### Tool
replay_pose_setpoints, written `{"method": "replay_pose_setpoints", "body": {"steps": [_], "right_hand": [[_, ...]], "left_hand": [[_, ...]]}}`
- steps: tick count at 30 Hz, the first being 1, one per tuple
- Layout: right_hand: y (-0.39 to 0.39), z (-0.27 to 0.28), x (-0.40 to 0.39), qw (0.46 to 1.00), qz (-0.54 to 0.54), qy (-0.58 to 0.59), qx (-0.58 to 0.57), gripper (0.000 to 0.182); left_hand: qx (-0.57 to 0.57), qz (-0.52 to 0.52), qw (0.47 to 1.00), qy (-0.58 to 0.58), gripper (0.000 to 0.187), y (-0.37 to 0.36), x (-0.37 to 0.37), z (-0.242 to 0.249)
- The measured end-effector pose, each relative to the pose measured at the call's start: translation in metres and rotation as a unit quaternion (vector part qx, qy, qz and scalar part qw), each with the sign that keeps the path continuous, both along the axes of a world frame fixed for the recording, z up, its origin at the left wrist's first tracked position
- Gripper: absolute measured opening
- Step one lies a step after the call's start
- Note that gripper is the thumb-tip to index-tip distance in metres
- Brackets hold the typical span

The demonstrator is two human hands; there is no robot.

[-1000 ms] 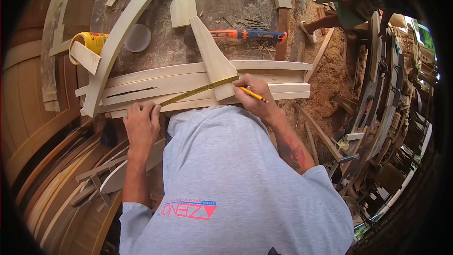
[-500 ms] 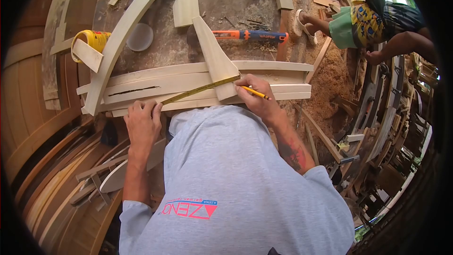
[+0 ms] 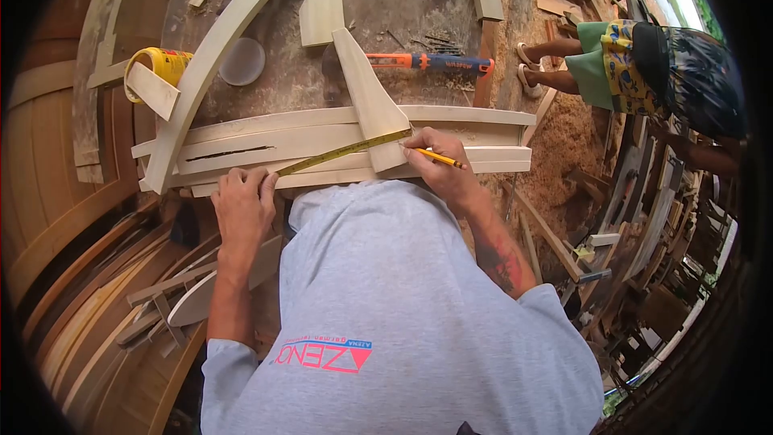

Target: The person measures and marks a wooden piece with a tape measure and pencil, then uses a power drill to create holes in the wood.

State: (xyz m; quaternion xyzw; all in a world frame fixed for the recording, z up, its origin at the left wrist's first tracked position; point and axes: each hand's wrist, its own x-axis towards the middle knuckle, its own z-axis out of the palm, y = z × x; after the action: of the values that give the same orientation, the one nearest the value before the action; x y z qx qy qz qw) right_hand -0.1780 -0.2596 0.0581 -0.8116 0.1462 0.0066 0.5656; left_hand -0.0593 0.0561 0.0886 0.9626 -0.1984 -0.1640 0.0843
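My left hand is closed on one end of a yellow tape measure; whatever lies under its fingers is hidden. The blade runs up and right across stacked pale wooden strips onto a tapered wooden piece lying crosswise over them. My right hand pinches a yellow pencil, its tip pointing left at the tapered piece, beside the far end of the blade. Above the strips lies a hammer with an orange and blue handle, its head partly behind the tapered piece.
A long curved wooden piece crosses the workbench on the left, near a yellow tub and a round translucent lid. Nails lie at the back. Another person stands at right amid sawdust and timber.
The person at right has turned and shifted, their feet now placed differently. My hands, the tape measure and the pencil stay almost where they were.
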Motion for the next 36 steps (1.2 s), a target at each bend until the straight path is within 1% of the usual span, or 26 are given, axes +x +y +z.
{"method": "replay_pose_setpoints", "body": {"steps": [2,4,7,10,14,16,19,22,23,25,26,27,28,29,31,32,34,36], "right_hand": [[0.001,-0.001,0.001,1.0,0.006,-0.014,-0.014,0.008],[0.005,0.001,0.001,0.999,-0.021,-0.036,-0.011,0.01],[0.001,0.003,0.001,1.0,-0.005,-0.007,-0.013,0.01],[0.002,-0.002,-0.001,1.0,-0.016,-0.004,-0.004,0.011],[0.006,0.005,-0.001,0.999,-0.03,-0.013,-0.006,0.011],[0.004,0.008,0.001,0.999,-0.026,0.032,0.013,0.011],[0.007,0.002,0.001,0.999,-0.038,-0.001,0.006,0.012],[0.003,0.008,0.001,0.999,-0.012,0.032,-0.005,0.012],[0.001,0.009,-0.002,0.999,-0.015,0.032,-0.005,0.012],[-0.003,0.015,-0.005,0.984,-0.134,0.025,0.117,0.011],[-0.001,0.026,-0.003,0.958,-0.244,-0.018,0.149,0.013],[-0.007,0.031,-0.002,0.955,-0.26,-0.064,0.132,0.015],[-0.016,0.034,-0.004,0.947,-0.278,-0.111,0.115,0.016],[-0.024,0.033,-0.005,0.946,-0.28,-0.113,0.114,0.016],[-0.038,0.033,-0.007,0.951,-0.284,-0.107,0.055,0.021],[-0.041,0.033,-0.007,0.95,-0.286,-0.112,0.053,0.021],[-0.045,0.033,-0.003,0.966,-0.252,-0.053,0.012,0.023],[-0.04,0.032,0.005,0.968,-0.24,-0.062,0.024,0.021]], "left_hand": [[-0.005,0.0,1.0,-0.003,0.023,0.0,0.0,0.001],[-0.007,0.0,1.0,-0.003,0.023,0.0,-0.001,0.001],[-0.011,-0.001,1.0,-0.006,0.023,-0.001,-0.001,0.001],[-0.003,-0.001,1.0,0.0,0.023,-0.001,0.001,0.001],[-0.017,-0.011,1.0,-0.024,0.02,0.001,-0.001,-0.002],[-0.023,-0.015,0.999,-0.031,0.02,0.001,0.001,-0.002],[-0.011,-0.014,1.0,-0.018,0.02,0.001,0.001,-0.002],[-0.014,-0.009,1.0,-0.01,0.022,0.001,-0.002,0.0],[-0.034,0.004,0.999,0.004,0.022,0.0,-0.001,0.0],[-0.059,0.014,0.998,0.014,0.023,-0.001,0.004,0.0],[-0.108,0.045,0.993,0.031,0.023,0.0,0.006,-0.001],[-0.153,0.076,0.984,0.052,0.023,0.003,0.004,-0.001],[-0.151,0.075,0.984,0.054,0.023,0.004,0.003,0.0],[-0.17,0.089,0.98,0.049,0.023,0.002,0.005,0.001],[-0.193,0.095,0.976,0.04,0.024,-0.002,0.011,-0.001],[-0.206,0.1,0.972,0.045,0.024,-0.002,0.013,-0.005],[-0.22,0.108,0.968,0.043,0.024,-0.002,0.016,-0.007],[-0.239,0.118,0.962,0.051,0.025,-0.003,0.016,-0.005]]}}
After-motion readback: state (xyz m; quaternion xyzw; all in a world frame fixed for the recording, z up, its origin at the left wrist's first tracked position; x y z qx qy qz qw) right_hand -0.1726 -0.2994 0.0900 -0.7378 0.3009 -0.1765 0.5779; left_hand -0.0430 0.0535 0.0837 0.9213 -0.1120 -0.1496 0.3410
